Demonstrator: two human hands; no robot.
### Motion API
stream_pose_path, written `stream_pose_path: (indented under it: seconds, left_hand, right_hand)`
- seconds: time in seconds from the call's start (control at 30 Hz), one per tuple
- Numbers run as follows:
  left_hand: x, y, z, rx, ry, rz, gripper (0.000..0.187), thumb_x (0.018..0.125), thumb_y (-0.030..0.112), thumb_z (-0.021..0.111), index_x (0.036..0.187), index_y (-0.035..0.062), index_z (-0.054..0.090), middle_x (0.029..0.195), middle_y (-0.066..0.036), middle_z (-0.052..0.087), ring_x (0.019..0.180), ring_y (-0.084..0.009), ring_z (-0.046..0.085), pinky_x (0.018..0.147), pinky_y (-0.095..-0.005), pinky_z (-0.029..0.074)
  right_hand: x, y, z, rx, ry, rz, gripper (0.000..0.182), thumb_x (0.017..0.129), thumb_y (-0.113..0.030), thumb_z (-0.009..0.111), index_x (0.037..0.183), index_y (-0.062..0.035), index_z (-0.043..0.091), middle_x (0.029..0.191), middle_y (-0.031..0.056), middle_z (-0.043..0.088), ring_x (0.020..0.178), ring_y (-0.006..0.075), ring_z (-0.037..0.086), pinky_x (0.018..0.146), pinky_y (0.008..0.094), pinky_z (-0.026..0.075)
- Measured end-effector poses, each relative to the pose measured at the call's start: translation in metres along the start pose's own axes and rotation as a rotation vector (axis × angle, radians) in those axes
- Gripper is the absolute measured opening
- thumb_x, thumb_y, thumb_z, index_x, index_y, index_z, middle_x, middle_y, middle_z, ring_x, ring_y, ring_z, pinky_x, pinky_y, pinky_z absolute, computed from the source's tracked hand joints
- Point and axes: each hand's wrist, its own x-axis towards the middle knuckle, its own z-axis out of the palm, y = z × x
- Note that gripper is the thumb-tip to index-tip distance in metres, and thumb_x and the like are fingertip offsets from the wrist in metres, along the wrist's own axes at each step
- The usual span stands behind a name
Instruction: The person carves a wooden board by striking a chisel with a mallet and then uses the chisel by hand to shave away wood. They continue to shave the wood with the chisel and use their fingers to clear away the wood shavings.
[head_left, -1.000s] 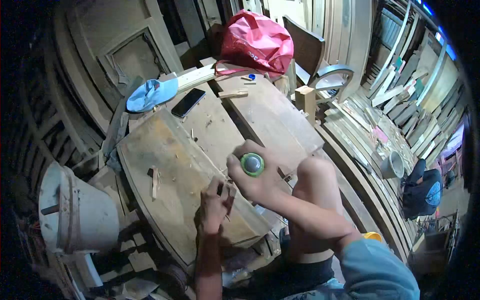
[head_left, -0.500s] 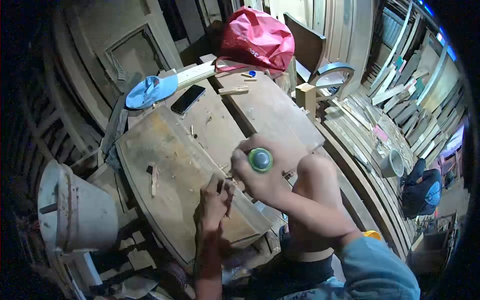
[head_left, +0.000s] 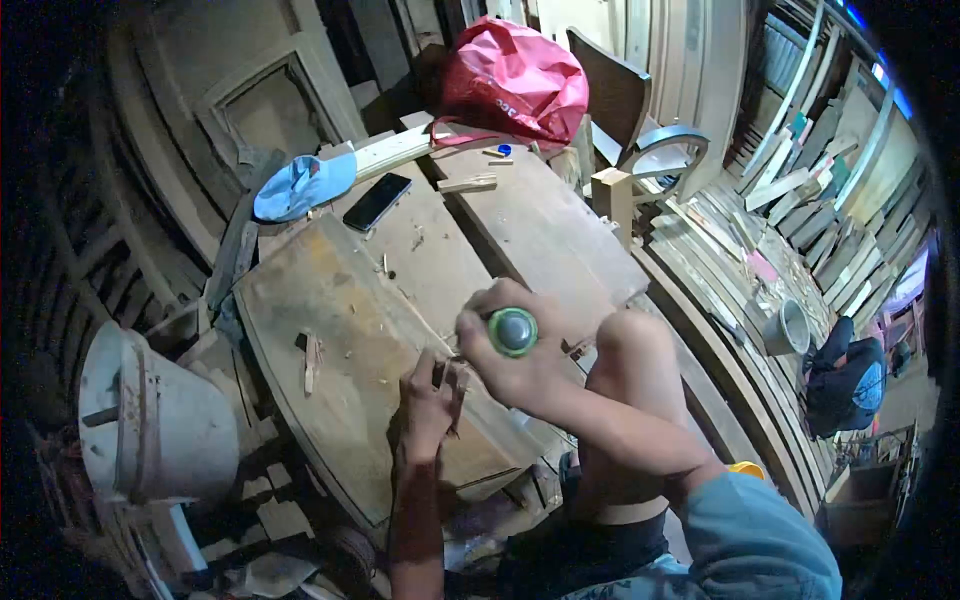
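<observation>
My right hand [head_left: 530, 350] is closed around a tool with a round handle, whose grey end with a green rim [head_left: 512, 332] faces up at me. The tool's lower part is hidden beneath the hand. Just to its left, my left hand [head_left: 432, 400] rests at the wooden board [head_left: 300, 270], fingers curled together. Whatever those fingers pinch, if anything, is too small and shaded to make out. The two hands are close together over the board's right-hand edge.
A phone [head_left: 377, 202], a blue cap [head_left: 305, 187], a red bag [head_left: 515, 80] and wood scraps [head_left: 467, 184] lie farther back. A wood splinter [head_left: 313, 365] is on the board. A white bucket [head_left: 185, 420] stands left. Another person [head_left: 846, 380] sits at far right.
My right hand has moved slightly down and left with the tool, closer to my left hand. The left hand has stayed nearly in place.
</observation>
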Motion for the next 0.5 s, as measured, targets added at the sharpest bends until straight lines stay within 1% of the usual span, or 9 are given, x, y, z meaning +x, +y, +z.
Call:
stream_pose_path:
  seconds: [0.03, 0.07, 0.13, 0.2, 0.27, 0.3, 0.33, 0.43, 0.5]
  left_hand:
    - [-0.004, 0.007, -0.002, 0.011, -0.019, -0.117, 0.017, 0.085, 0.013, 0.060, 0.085, 0.0009, 0.048, 0.064, -0.019, 0.056, 0.063, -0.0420, 0.058, 0.058, -0.0456, 0.045]
    - [-0.007, 0.006, -0.002, 0.010, -0.021, -0.128, 0.017, 0.085, 0.013, 0.060, 0.085, 0.0009, 0.048, 0.064, -0.019, 0.056, 0.063, -0.0420, 0.058, 0.058, -0.0456, 0.045]
    - [-0.003, 0.001, 0.001, -0.096, -0.032, -0.117, 0.015, 0.086, 0.013, 0.058, 0.084, 0.0014, 0.049, 0.066, -0.019, 0.057, 0.065, -0.0420, 0.059, 0.058, -0.0459, 0.045]
    - [-0.004, -0.008, 0.001, -0.059, -0.044, -0.018, 0.014, 0.087, 0.014, 0.056, 0.086, 0.0018, 0.050, 0.070, -0.020, 0.058, 0.067, -0.0425, 0.059, 0.059, -0.0468, 0.045]
    - [-0.011, -0.009, 0.003, -0.037, -0.043, -0.182, 0.010, 0.087, 0.012, 0.054, 0.088, 0.0021, 0.050, 0.072, -0.020, 0.059, 0.069, -0.0422, 0.059, 0.060, -0.0474, 0.045]
    - [-0.010, -0.003, 0.002, -0.107, -0.026, -0.236, 0.012, 0.087, 0.013, 0.056, 0.089, 0.0021, 0.050, 0.072, -0.020, 0.058, 0.069, -0.0422, 0.059, 0.060, -0.0481, 0.044]
    - [-0.011, -0.004, 0.003, -0.111, -0.034, -0.235, 0.012, 0.087, 0.013, 0.056, 0.089, 0.0021, 0.050, 0.072, -0.020, 0.058, 0.069, -0.0422, 0.059, 0.060, -0.0481, 0.044]
    - [-0.002, 0.003, -0.001, -0.011, -0.041, -0.098, 0.014, 0.087, 0.014, 0.057, 0.088, 0.0021, 0.051, 0.072, -0.021, 0.059, 0.068, -0.0434, 0.058, 0.060, -0.0480, 0.044]
    - [-0.007, -0.006, 0.001, -0.033, -0.027, -0.146, 0.013, 0.087, 0.013, 0.057, 0.087, 0.0020, 0.051, 0.073, -0.021, 0.059, 0.069, -0.0435, 0.058, 0.060, -0.0482, 0.044]
  right_hand:
    - [0.001, 0.004, 0.004, 0.061, 0.045, 0.056, 0.014, 0.078, -0.003, 0.064, 0.071, -0.0019, 0.052, 0.061, 0.0060, 0.054, 0.052, 0.0124, 0.052, 0.049, 0.0268, 0.041]
    - [0.001, 0.008, 0.007, 0.116, 0.096, 0.116, 0.017, 0.073, -0.005, 0.068, 0.067, -0.0014, 0.053, 0.054, 0.0086, 0.051, 0.045, 0.0163, 0.051, 0.046, 0.0283, 0.040]
    - [0.004, 0.009, 0.008, 0.022, 0.078, -0.001, 0.016, 0.073, -0.004, 0.068, 0.067, -0.0018, 0.053, 0.054, 0.0081, 0.051, 0.046, 0.0146, 0.050, 0.046, 0.0281, 0.040]
    - [0.006, 0.003, 0.008, 0.024, 0.096, 0.001, 0.015, 0.073, -0.004, 0.068, 0.067, -0.0020, 0.054, 0.054, 0.0078, 0.051, 0.046, 0.0139, 0.051, 0.046, 0.0282, 0.040]
    - [0.003, 0.000, 0.007, 0.117, 0.121, 0.110, 0.014, 0.073, -0.004, 0.068, 0.068, -0.0021, 0.054, 0.053, 0.0079, 0.050, 0.045, 0.0145, 0.052, 0.046, 0.0287, 0.040]
    - [0.002, 0.005, 0.007, 0.042, 0.084, 0.109, 0.014, 0.072, -0.004, 0.068, 0.068, -0.0020, 0.055, 0.053, 0.0081, 0.050, 0.045, 0.0144, 0.052, 0.046, 0.0284, 0.041]
    - [0.003, 0.007, 0.008, -0.086, 0.091, 0.002, 0.014, 0.072, -0.004, 0.068, 0.068, -0.0023, 0.055, 0.054, 0.0082, 0.051, 0.045, 0.0150, 0.052, 0.046, 0.0280, 0.041]
    - [0.009, 0.002, 0.007, -0.045, 0.058, -0.029, 0.014, 0.073, -0.005, 0.068, 0.068, -0.0024, 0.055, 0.054, 0.0085, 0.051, 0.045, 0.0163, 0.052, 0.046, 0.0280, 0.041]
    - [0.002, 0.002, 0.007, 0.132, 0.125, 0.139, 0.014, 0.073, -0.005, 0.068, 0.068, -0.0024, 0.055, 0.054, 0.0089, 0.051, 0.045, 0.0173, 0.052, 0.047, 0.0283, 0.041]
